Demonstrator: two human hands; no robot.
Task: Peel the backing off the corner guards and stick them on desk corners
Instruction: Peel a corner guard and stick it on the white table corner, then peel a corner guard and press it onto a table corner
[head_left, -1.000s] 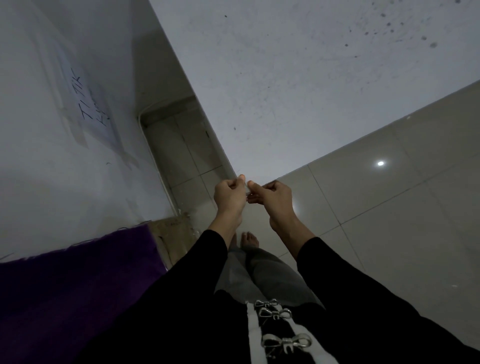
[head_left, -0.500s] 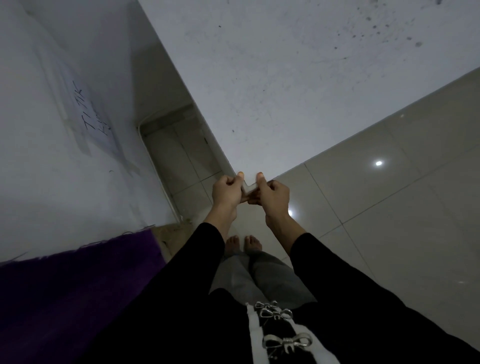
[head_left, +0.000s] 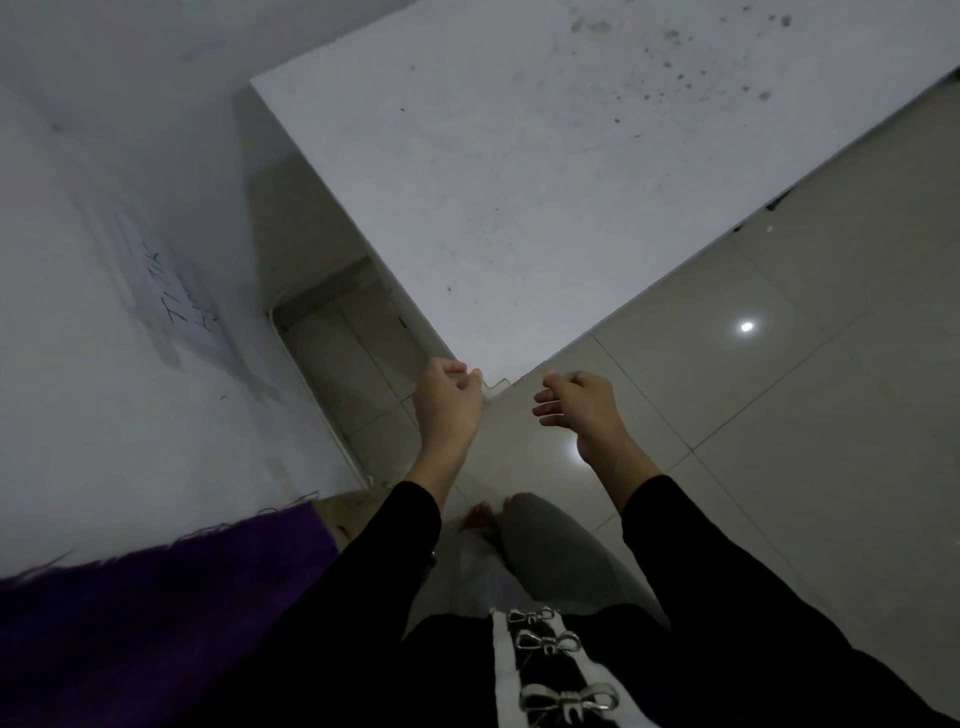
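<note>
The white desk fills the upper middle, and its near corner points toward me. A small clear corner guard sits on that corner. My left hand is curled just left of the corner, fingertips against the guard's left side. My right hand hangs a short way right of the corner, over the floor. Its fingers are loosely curled and apart, and it holds nothing that I can see. No peeled backing is visible.
A white wall with a taped paper note rises at the left. A purple cloth covers the lower left. Glossy floor tiles spread to the right. My bare feet stand below the desk corner.
Both hands held the guard together at the desk corner. Now my right hand has let go and drawn off to the right; my left stays at the corner. The view has tilted up.
</note>
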